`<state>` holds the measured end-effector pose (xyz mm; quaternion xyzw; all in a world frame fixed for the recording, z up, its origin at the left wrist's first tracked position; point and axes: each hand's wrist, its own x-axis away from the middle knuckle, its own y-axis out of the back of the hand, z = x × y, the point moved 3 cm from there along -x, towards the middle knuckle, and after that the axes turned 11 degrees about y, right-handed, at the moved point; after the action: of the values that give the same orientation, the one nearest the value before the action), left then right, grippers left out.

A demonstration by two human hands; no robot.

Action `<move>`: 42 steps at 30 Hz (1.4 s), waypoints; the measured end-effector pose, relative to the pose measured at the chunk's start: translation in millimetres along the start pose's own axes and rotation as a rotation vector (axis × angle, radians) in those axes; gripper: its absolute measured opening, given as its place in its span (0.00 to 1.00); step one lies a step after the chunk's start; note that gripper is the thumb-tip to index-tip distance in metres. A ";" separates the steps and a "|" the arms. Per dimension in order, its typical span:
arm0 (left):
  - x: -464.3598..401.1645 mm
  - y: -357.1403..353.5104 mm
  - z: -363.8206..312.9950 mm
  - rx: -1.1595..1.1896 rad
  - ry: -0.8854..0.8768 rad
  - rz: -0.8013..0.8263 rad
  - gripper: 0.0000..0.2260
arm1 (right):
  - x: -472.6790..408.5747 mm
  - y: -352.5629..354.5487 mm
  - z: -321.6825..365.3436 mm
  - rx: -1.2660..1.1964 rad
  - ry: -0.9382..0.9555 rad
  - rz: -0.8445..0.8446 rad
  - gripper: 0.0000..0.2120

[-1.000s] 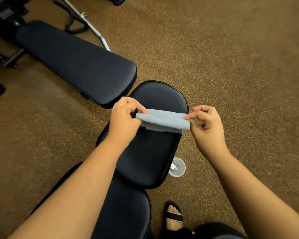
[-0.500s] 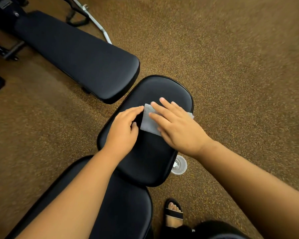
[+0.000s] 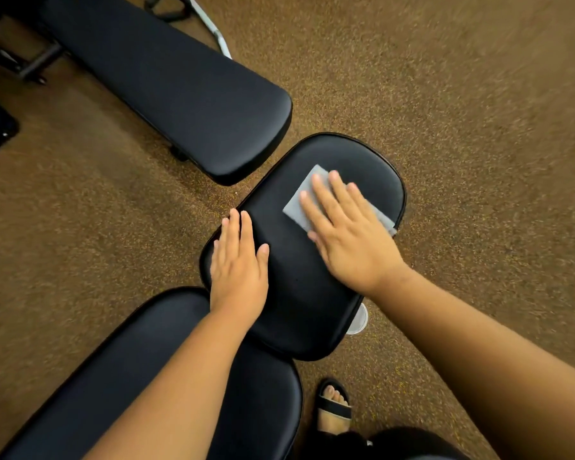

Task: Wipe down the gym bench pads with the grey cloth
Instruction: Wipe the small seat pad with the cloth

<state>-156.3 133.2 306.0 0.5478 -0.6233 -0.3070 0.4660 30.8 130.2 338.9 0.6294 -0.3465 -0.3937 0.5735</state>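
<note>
The folded grey cloth (image 3: 307,197) lies flat on the upper right part of the rounded black vinyl seat pad (image 3: 299,287) at the frame's centre. The right hand (image 3: 349,237) presses on it with straight, spread fingers, covering most of the cloth; only its upper-left corner and a sliver at the pad's right edge show. The left hand (image 3: 238,270) rests flat, fingers straight and together, on the pad's left edge. A clear round object (image 3: 358,322) on the speckled brown floor (image 3: 462,111) is mostly hidden beneath the pad.
</note>
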 end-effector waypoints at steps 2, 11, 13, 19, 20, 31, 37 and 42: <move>-1.1 -2.6 3.7 -0.032 -0.019 0.003 0.27 | 7.4 -3.9 9.8 0.012 0.141 0.045 0.26; -2.0 -11.4 8.4 -0.092 -0.049 -0.011 0.27 | -28.0 13.8 -57.9 0.003 -0.224 -0.033 0.25; -2.9 -11.8 8.6 -0.093 -0.050 -0.014 0.27 | -22.4 7.8 -27.4 0.014 -0.123 -0.035 0.26; -3.6 -10.2 9.2 -0.083 -0.054 0.010 0.27 | 13.9 -6.6 18.0 0.009 0.272 0.108 0.26; -3.3 -9.9 9.5 -0.080 -0.051 0.011 0.27 | 8.7 -4.9 8.0 0.022 0.264 0.106 0.25; -3.6 -14.4 10.5 -0.089 -0.048 -0.006 0.28 | -3.9 -5.9 23.8 -0.019 -0.012 0.037 0.25; -3.3 -15.3 11.2 -0.109 -0.042 -0.030 0.28 | -9.0 0.9 -5.1 -0.023 -0.023 0.017 0.27; -2.9 -14.8 10.7 -0.089 -0.054 -0.026 0.27 | -30.1 8.0 -38.6 -0.016 -0.308 0.008 0.27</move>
<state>-160.3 131.6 288.1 0.5263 -0.6139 -0.3551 0.4690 51.8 173.5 351.0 0.5554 -0.4296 -0.4862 0.5202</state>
